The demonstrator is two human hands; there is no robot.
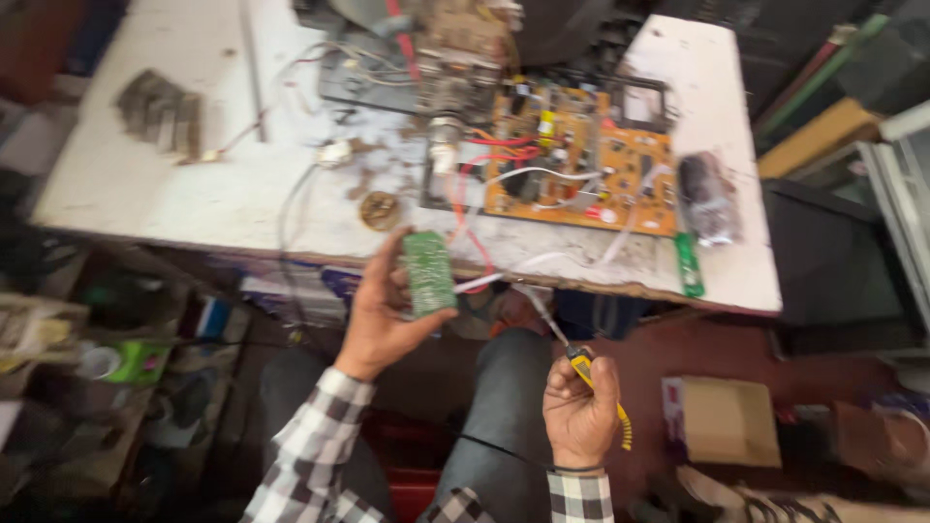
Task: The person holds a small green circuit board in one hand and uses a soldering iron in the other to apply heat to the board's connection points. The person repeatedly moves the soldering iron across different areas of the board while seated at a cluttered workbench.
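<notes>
Your left hand (pixel 383 315) grips the small green circuit board (pixel 428 273) between thumb and fingers, just below the table (pixel 194 184) edge. Your right hand (pixel 579 412) is closed around the yellow-handled soldering iron (pixel 567 344). Hold the board steady, brace your wrist, and bring only the tip to one joint.

Motion blur is smearing the whole view; parts on the orange circuit board (pixel 581 165) are staying unreadable. The top edge is cutting off the grey chassis (pixel 455 39). The right hand (pixel 579 412) is hiding the yellow tool handle (pixel 584 366); its tip is blurring.
</notes>
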